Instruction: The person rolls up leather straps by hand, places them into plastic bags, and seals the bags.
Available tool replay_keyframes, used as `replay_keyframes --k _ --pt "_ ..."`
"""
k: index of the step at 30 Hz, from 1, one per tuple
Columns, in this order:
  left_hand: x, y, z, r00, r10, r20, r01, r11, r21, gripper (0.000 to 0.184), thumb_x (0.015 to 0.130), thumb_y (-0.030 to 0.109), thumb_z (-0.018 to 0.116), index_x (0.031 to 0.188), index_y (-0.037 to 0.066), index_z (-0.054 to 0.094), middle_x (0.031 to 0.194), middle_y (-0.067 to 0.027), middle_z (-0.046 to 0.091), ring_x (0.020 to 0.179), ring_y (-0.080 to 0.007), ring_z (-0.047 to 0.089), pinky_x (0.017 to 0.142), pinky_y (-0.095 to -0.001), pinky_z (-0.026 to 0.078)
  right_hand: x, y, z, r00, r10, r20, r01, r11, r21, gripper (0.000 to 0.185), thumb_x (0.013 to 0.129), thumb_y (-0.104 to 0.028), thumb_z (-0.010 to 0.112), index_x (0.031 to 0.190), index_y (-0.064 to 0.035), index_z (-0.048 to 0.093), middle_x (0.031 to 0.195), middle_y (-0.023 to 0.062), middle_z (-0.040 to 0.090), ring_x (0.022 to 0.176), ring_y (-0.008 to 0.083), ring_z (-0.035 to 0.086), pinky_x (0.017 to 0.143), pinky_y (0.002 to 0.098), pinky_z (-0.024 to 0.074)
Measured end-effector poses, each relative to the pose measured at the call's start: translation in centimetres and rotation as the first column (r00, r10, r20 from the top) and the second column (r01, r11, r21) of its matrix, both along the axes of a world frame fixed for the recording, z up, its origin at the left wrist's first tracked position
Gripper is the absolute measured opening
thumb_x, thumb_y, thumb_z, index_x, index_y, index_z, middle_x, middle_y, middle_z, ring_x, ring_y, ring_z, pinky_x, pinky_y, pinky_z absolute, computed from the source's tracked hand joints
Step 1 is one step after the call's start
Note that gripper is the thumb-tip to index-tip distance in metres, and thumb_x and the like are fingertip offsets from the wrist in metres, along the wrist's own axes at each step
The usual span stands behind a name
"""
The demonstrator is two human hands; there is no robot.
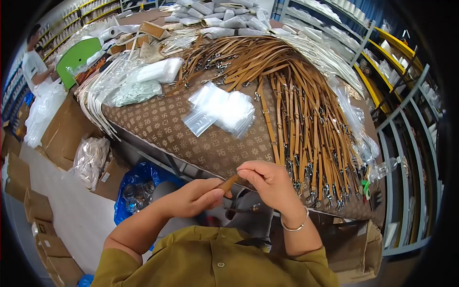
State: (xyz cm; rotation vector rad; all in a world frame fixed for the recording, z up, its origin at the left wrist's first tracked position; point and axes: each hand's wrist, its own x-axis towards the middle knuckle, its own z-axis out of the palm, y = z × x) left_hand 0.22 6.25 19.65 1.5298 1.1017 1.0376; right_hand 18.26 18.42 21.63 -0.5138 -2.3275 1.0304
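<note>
Between my hands, just off the front edge of the table, is a brown leather strap [229, 183]. My left hand [203, 195] is closed around it, thumb on top. The fingers of my right hand [267, 182] pinch its upper end; the bracelet sits on that wrist. Part of the strap is hidden by my fingers. To the right on the table lies a large spread of tan leather straps [306, 115] with metal snap hooks hanging over the front. Clear plastic zip bags [222, 110] are piled on the patterned cloth ahead of my hands.
A patterned brown cloth [158, 126] covers the table. White cords [95, 91] and plastic-wrapped packs [160, 70] lie at left. Green-handled scissors [366, 189] rest near the right edge. A blue bag [125, 184] and cardboard boxes [71, 129] stand below; a person [36, 67] is at far left.
</note>
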Motion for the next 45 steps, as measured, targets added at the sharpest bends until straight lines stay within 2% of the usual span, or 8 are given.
replay_keyframes --k 6,10,18,22,25,27,34,45 --pt "-0.3 -0.9 1.6 0.889 0.078 0.451 0.06 0.957 -0.283 0.033 0.094 0.03 0.043 0.099 0.0 0.054 0.067 -0.0012 0.048 0.05 -0.0055 0.037 0.046 -0.0202 0.03 -1.5 -2.4 -4.5 0.959 0.137 -0.249 -0.169 0.979 -0.114 0.028 0.088 -0.004 0.052 0.117 -0.0003 0.052 0.086 0.007 0.062 0.076 0.0117 0.057 0.068 0.0252 0.0465" --pt "0.2 -0.2 1.1 0.793 0.123 0.597 0.022 0.973 -0.229 0.037 0.094 0.033 0.042 0.102 -0.001 0.053 0.064 -0.0015 0.045 0.047 -0.007 0.035 0.043 -0.0202 0.029 -1.9 -4.2 -5.9 0.965 0.027 -0.261 -0.083 0.974 -0.209 0.029 0.09 -0.002 0.048 0.119 0.0002 0.048 0.088 0.0107 0.059 0.076 0.0181 0.059 0.069 0.0281 0.0469" --pt "1.8 1.1 1.4 0.511 0.138 0.848 -0.09 0.99 -0.107 0.034 0.094 0.029 0.042 0.111 0.0 0.048 0.072 -0.0032 0.046 0.051 -0.0105 0.041 0.046 -0.0244 0.036 -2.1 -6.4 -7.0 0.971 -0.043 -0.234 -0.072 0.883 -0.463 0.018 0.094 -0.011 0.041 0.101 0.0014 0.053 0.082 0.0038 0.061 0.069 0.0084 0.053 0.063 0.0226 0.0438" --pt "1.5 2.7 0.7 0.614 0.464 0.639 -0.527 0.843 -0.106 0.033 0.095 0.022 0.042 0.121 0.003 0.041 0.078 -0.0024 0.048 0.055 -0.0111 0.044 0.052 -0.0255 0.041 -1.9 -8.0 -8.3 0.997 -0.004 -0.077 -0.04 0.831 -0.555 0.017 0.093 -0.014 0.047 0.088 -0.0004 0.056 0.073 0.0008 0.059 0.062 0.0074 0.051 0.058 0.0222 0.0431" --pt "0.9 3.7 -0.6 0.705 0.592 0.39 -0.685 0.71 0.161 0.029 0.094 0.023 0.044 0.112 0.001 0.043 0.076 -0.0079 0.051 0.056 -0.0205 0.051 0.054 -0.0317 0.043 -0.7 -7.8 -7.0 0.996 0.058 0.064 -0.026 0.911 -0.411 0.018 0.088 -0.016 0.055 0.079 -0.0009 0.057 0.065 0.0032 0.058 0.056 0.008 0.05 0.053 0.0246 0.043" --pt "0.4 3.4 -0.2 0.706 0.532 -0.467 -0.403 0.845 0.353 0.026 0.093 0.025 0.046 0.098 0.0 0.042 0.076 -0.0172 0.053 0.066 -0.0355 0.054 0.059 -0.0403 0.043 0.0 -7.5 -4.3 0.994 -0.022 0.107 0.05 0.961 -0.272 0.017 0.086 -0.016 0.058 0.079 -0.0009 0.057 0.064 0.0052 0.058 0.055 0.0092 0.052 0.052 0.0258 0.0431" --pt "-0.8 0.4 0.4 0.814 -0.11 -0.57 0.175 0.983 0.061 0.032 0.094 0.031 0.043 0.091 -0.001 0.041 0.08 -0.0249 0.054 0.076 -0.0439 0.051 0.063 -0.0462 0.041 0.4 -5.1 -0.1 0.998 -0.059 0.013 0.054 0.97 0.238 0.013 0.076 -0.01 0.067 0.083 -0.0025 0.059 0.063 0.0128 0.058 0.056 0.0293 0.057 0.051 0.0356 0.0449" --pt "-1.1 -1.3 2.7 0.839 -0.295 -0.457 0.265 0.955 -0.13 0.039 0.095 0.033 0.04 0.086 -0.004 0.045 0.077 -0.0251 0.054 0.076 -0.0437 0.051 0.065 -0.0445 0.04 0.3 -4.4 0.3 0.95 0.135 0.281 -0.23 0.911 0.342 0.012 0.079 -0.018 0.064 0.079 -0.0066 0.06 0.061 0.011 0.059 0.056 0.0313 0.058 0.05 0.0399 0.045"
